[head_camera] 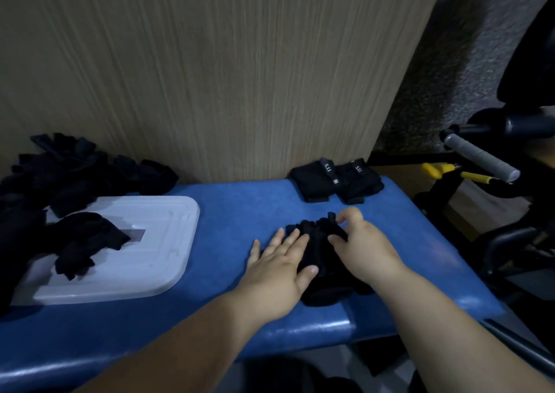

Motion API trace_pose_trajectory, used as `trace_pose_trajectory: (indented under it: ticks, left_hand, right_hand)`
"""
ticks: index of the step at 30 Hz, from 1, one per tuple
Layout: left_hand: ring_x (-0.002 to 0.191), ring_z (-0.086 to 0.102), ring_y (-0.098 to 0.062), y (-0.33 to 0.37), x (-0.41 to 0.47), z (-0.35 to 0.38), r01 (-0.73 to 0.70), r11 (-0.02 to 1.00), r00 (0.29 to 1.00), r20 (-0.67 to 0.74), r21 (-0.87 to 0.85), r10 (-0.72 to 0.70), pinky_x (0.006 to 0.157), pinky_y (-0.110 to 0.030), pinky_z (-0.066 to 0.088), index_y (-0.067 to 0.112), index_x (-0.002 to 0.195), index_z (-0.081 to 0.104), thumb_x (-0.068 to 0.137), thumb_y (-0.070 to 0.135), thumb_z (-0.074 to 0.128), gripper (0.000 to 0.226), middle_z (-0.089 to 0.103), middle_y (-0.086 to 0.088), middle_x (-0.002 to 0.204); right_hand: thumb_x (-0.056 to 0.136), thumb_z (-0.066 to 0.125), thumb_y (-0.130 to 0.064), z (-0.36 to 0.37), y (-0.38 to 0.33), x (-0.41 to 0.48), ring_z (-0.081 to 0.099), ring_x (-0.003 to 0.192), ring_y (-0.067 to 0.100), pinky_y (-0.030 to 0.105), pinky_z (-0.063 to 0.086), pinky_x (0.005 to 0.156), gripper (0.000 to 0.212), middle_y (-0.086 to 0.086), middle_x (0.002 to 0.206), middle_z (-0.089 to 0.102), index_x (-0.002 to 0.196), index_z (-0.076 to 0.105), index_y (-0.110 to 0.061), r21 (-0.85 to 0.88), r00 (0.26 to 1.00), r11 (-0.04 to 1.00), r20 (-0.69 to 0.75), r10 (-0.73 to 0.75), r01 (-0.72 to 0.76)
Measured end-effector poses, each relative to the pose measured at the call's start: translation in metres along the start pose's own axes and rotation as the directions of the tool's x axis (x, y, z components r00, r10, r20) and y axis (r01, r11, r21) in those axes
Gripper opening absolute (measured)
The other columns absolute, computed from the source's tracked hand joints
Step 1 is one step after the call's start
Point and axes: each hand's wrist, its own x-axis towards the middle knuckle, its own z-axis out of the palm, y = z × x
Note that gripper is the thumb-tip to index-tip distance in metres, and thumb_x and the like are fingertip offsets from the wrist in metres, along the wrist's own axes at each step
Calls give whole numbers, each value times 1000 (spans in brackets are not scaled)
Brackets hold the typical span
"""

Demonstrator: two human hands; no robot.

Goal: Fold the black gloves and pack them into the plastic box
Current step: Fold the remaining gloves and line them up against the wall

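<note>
The tabletop (228, 212) is bright blue. The box (168, 242) is milky white. The glove (319, 238), the pile (60, 179) and the folded gloves (312, 182) are all black. Their straps (329, 171) are grey with small white marks. The wall (210, 77) is tan with thin lines running up and down. The handles (432, 170) are yellow.

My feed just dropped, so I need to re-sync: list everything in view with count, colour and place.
glove being folded: one, black, front right of bench
folded gloves: two, black, back right, side by side
loose gloves: pile, black, far left, count unclear
draped glove: one, black, on plastic container
plastic container: one, translucent white, left on bench
bench: one, blue, padded
wood panel: one, beige, behind bench
yellow-handled tool: one, beyond bench, right
left hand: flat, pressing glove being folded
right hand: pinching its upper edge
</note>
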Motion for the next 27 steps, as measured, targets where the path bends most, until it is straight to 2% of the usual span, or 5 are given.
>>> trace_pose_trajectory:
  ticks: [6, 11, 15, 22, 27]
  left_hand:
    - [145, -21, -11, 34, 28, 8, -15, 994, 996, 89, 107, 5, 116, -51, -16, 30, 154, -1, 100, 52, 23, 62, -13, 13, 160]
    - [145, -22, -10, 38, 33, 12, -2, 985, 995, 102, 175, -16, 116, -51, -16, 30, 153, -6, 100, 54, 17, 62, -20, 14, 158]
    - [144, -23, -9, 37, 33, 14, 12, 978, 994, 103, 207, -34, 116, -51, -15, 32, 152, -8, 99, 56, 15, 63, -22, 14, 157]
    - [145, -22, -9, 27, 25, 9, 14, 987, 996, 83, 162, -28, 118, -44, -14, 28, 153, -9, 97, 61, 18, 69, -18, 12, 159]
    - [149, 0, -13, -2, 4, -15, 65, 998, 996, -58, 19, -64, 121, -31, 4, 21, 154, 4, 98, 55, 30, 70, 7, 4, 162]
  right_hand:
    - [96, 51, -31, -11, 38, 5, 57, 104, 26, 32, 41, 71, 57, 8, 120, 56, 146, 23, -29, -154, 997, 988, -74, 11, -22]
    - [101, 32, -42, -8, 45, 3, 10, 143, 22, 42, 24, 110, 46, -2, 158, 15, 146, 26, -42, -379, 996, 924, -48, -78, 54]
    - [100, 21, -51, -3, 48, 6, -21, 146, 17, 46, -2, 120, 57, -13, 160, -10, 153, 6, -35, -396, 984, 913, 172, -34, 101]
    - [100, 20, -54, -6, 44, 8, -22, 146, 20, 51, -6, 118, 62, -13, 161, -9, 154, -1, -32, -408, 976, 912, 213, 51, 42]
    - [101, 32, -45, -1, 13, 8, -4, 149, 18, 43, 9, 119, 55, -5, 160, 17, 151, 24, -24, -312, 993, 943, 11, -120, 118]
